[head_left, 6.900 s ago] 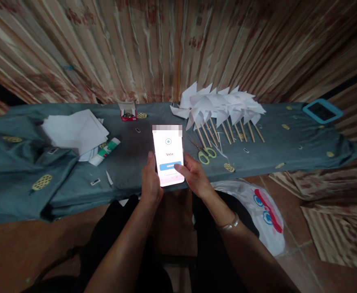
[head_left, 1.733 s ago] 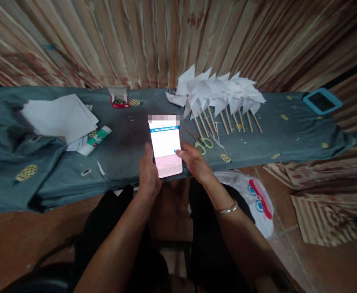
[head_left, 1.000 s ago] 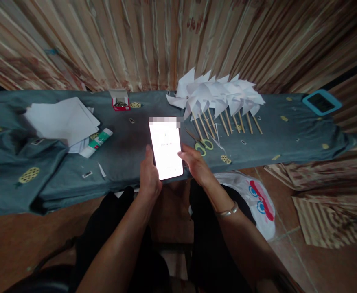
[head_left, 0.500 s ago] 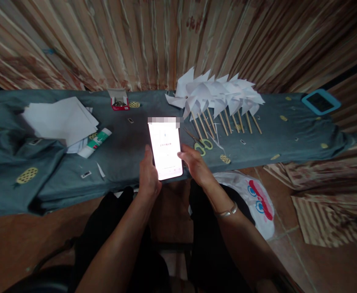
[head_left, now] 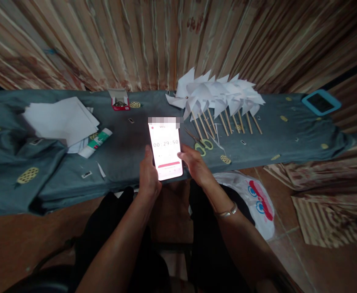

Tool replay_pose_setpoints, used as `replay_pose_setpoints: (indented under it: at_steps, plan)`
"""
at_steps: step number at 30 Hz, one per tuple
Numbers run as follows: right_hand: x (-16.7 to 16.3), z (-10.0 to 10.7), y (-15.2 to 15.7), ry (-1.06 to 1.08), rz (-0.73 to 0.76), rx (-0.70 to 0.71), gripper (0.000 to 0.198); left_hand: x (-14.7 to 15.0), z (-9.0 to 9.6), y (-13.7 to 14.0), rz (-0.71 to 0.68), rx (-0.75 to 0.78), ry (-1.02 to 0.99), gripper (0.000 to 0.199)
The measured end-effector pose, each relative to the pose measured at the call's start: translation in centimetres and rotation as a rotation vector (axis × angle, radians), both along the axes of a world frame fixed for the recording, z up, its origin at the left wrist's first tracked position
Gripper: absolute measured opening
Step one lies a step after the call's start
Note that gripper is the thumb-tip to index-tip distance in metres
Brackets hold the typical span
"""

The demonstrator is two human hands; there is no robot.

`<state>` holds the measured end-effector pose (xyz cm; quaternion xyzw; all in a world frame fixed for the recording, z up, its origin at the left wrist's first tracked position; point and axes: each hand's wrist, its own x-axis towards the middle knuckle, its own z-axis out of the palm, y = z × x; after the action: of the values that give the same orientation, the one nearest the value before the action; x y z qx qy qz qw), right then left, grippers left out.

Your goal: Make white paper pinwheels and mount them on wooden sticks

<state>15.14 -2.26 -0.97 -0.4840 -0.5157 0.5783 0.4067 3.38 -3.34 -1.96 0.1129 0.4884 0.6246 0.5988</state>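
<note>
A lit smartphone [head_left: 166, 156] is held upright between my two hands, over the front edge of the cloth-covered table [head_left: 126, 146]. Its screen reads 00:29:50 above a red bar. My left hand [head_left: 150, 173] grips the phone's left edge, the thumb along its side. My right hand [head_left: 196, 162] closes on the right edge, with its thumb at the rim of the screen; the fingers behind the phone are hidden. Just right of the phone lie scissors [head_left: 203, 147] with green handles. Behind them rests a row of white paper pinwheels [head_left: 217, 95] on wooden sticks.
On the left are white paper sheets [head_left: 62, 120], a green-and-white glue stick [head_left: 95, 142] and a small red box [head_left: 120, 101] of metal pieces. A blue-framed tablet [head_left: 321, 101] lies far right. Beside my leg, a white plastic bag [head_left: 262, 211] is on the floor. Curtains hang behind the table.
The phone's screen has switched from a nearly blank white page to a timer display with a red bar. Both hands keep the same hold and place.
</note>
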Motion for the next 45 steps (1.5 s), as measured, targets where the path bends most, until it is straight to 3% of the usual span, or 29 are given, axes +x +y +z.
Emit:
replay_pose_setpoints:
  at_steps: [18,32,35,40,45]
  plan:
    - [0.0,0.3,-0.2,-0.007,0.018,0.021,0.019,-0.2,-0.1,-0.2,0.004,0.011,0.008,0.040]
    - [0.4,-0.3,-0.7,-0.092,0.104,0.069,0.033,-0.7,-0.3,-0.3,-0.003,0.085,0.078,0.051]
    - [0.4,-0.3,-1.0,-0.100,0.141,-0.003,0.031,-0.9,0.1,-0.3,0.033,0.063,0.127,0.044]
    - [0.1,-0.2,-1.4,0.067,0.231,-0.216,0.037,-1.4,0.9,-0.4,0.031,0.002,0.237,0.038]
    - [-0.1,-0.1,-1.5,0.103,0.206,-0.170,0.031,-1.9,0.8,-0.6,-0.061,0.027,0.340,0.046]
